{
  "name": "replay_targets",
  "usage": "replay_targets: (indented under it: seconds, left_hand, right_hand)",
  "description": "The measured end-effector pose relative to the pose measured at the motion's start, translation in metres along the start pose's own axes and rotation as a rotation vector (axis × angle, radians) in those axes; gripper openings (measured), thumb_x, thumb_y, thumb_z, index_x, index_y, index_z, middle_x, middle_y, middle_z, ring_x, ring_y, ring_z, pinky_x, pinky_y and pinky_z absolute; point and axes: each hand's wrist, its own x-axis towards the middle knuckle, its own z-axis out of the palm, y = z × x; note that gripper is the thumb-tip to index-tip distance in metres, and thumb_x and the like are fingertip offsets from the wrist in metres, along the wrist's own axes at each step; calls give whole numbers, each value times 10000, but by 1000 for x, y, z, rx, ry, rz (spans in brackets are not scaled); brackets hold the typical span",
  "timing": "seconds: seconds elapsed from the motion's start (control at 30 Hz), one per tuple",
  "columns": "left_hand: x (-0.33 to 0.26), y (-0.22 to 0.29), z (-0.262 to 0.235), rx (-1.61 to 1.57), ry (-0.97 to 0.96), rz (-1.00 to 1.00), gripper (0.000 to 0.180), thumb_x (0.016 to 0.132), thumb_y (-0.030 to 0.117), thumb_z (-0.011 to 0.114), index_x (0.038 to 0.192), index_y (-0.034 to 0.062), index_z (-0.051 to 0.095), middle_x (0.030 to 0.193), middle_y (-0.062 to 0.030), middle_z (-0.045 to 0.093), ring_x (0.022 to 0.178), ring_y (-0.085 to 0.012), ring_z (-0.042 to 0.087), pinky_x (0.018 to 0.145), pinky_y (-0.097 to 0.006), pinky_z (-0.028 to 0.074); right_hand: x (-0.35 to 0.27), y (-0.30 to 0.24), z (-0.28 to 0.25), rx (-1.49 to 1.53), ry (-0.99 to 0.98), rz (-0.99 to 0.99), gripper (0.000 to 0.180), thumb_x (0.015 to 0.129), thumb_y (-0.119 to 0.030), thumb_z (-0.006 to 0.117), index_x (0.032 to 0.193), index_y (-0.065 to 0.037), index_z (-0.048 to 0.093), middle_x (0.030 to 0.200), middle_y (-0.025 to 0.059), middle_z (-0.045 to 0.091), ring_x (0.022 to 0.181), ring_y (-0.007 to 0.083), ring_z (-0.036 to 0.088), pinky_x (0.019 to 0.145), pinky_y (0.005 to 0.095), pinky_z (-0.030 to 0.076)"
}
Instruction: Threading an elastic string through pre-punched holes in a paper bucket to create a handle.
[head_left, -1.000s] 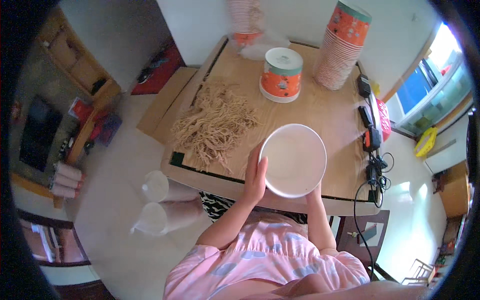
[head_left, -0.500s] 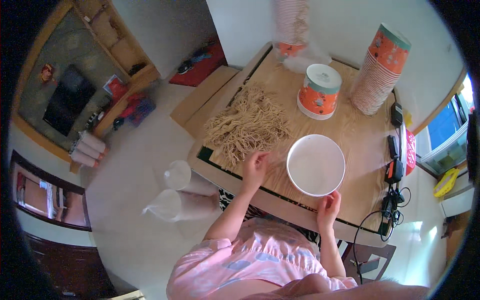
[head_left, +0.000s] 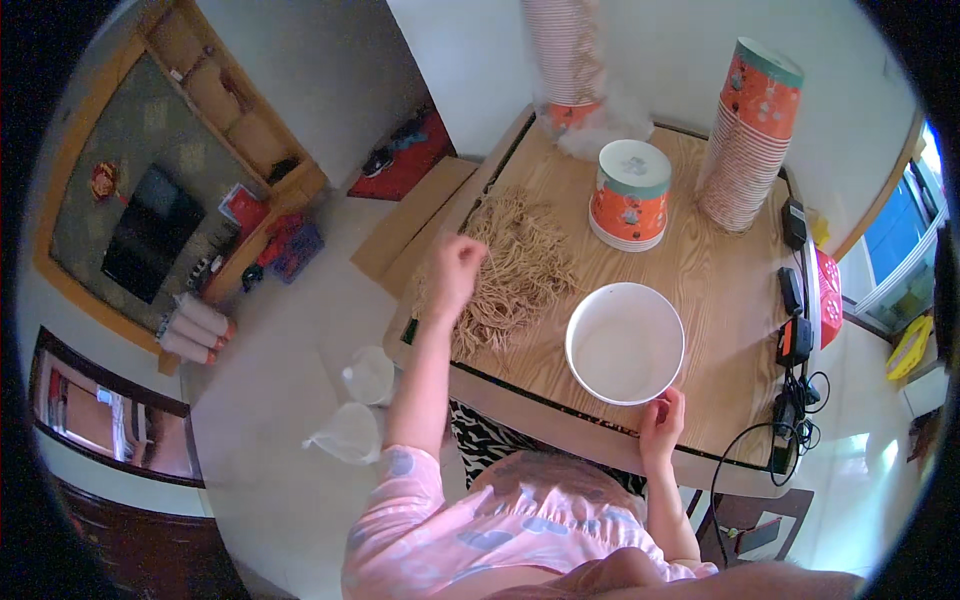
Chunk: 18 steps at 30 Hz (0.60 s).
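My left hand (head_left: 458, 272) is over the left side of a heap of tan cords (head_left: 522, 265), with its fingers drawn together. Whether a cord lies between them is too small to make out. An open paper bucket (head_left: 625, 345), white inside, stands upright near the table's front edge. My right hand (head_left: 661, 428) is at its near right rim, with curled fingers against the outside. Behind it, an orange paper bucket with a green base (head_left: 632, 200) rests upside down over a few others.
Tall stacks of nested paper buckets stand at the back right (head_left: 752, 130) and back left (head_left: 568, 50), with clear plastic wrap (head_left: 603, 128) by the left one. Black adapters and cables (head_left: 793, 405) run along the table's right edge. Bagged stacks (head_left: 352, 435) stand on the floor at left.
My left hand has moved left and away from me, from beside the open bucket to over the heap of cords. My right hand stays at the bucket's rim. The whole view has shifted slightly.
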Motion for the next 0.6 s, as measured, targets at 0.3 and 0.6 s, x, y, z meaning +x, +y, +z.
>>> replay_targets:
  seconds: [0.3, 0.6]
  left_hand:
    - [50, 123, -112, -577, 406, 140, 61, 861, 89, 569, 844, 30, 567, 749, -7, 585, 662, -71, 514, 619, -199, 407]
    - [-122, 81, -26, -278, -447, -80, 111, 843, 130, 580, 801, 27, 584, 714, -29, 602, 649, -90, 540, 585, -259, 447]
  right_hand:
    - [-3, 2, 0, 133, 37, 66, 145, 828, 22, 470, 962, -14, 514, 884, 73, 527, 806, 170, 537, 703, 278, 452]
    - [-44, -19, -27, 254, 39, -70, 83, 809, -11, 539, 890, -4, 523, 850, 77, 543, 755, 180, 522, 701, 281, 427]
